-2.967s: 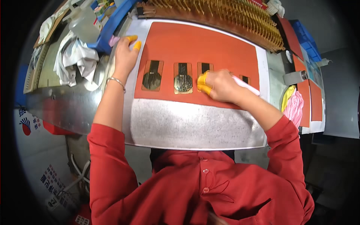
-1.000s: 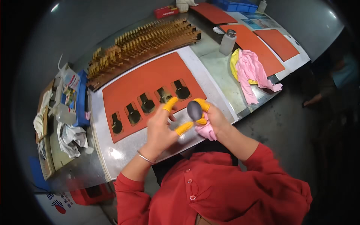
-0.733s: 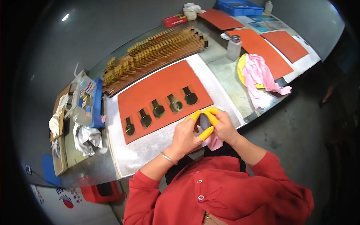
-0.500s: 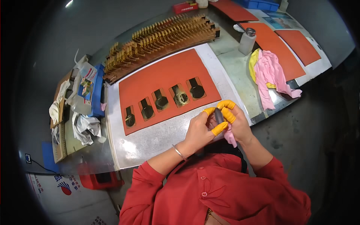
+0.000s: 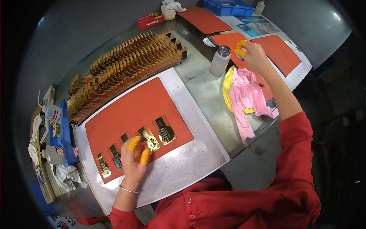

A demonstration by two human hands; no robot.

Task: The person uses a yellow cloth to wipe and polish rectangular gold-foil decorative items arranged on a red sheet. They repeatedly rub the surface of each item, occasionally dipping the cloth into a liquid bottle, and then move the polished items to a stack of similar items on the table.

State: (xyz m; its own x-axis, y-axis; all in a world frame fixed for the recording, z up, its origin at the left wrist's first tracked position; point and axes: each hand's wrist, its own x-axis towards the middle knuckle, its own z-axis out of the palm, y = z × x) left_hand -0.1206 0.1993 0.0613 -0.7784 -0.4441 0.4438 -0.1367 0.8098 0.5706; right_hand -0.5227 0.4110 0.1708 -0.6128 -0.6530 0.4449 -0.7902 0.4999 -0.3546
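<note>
My left hand [image 5: 134, 168], with yellow finger cots on thumb and forefinger, is over the row of thin gold-and-black metal plates [image 5: 166, 131] on an orange mat [image 5: 133, 103]. Its thumb and forefinger are apart, beside the gold plate [image 5: 152, 143] and partly covering the plate to its left. At the back right, my right hand [image 5: 254, 56] is over another orange mat [image 5: 227, 38]. Its yellow-capped fingers are closed together. Something pale shows under them, too small to name.
Pink and yellow cloths [image 5: 246, 89] lie near a clear bottle [image 5: 220, 61] with a metal cap. Behind the mat stands a long rack of gold metal pieces [image 5: 126, 68]. Plastic bottles [image 5: 53, 154] and a blue tray [image 5: 68, 133] are at the left. A red box [image 5: 150, 20] sits at the back.
My hands have parted from a dark oval piece and a pink cloth held between them. The left went over the plates, the right far over the back right mat. The view has shifted right.
</note>
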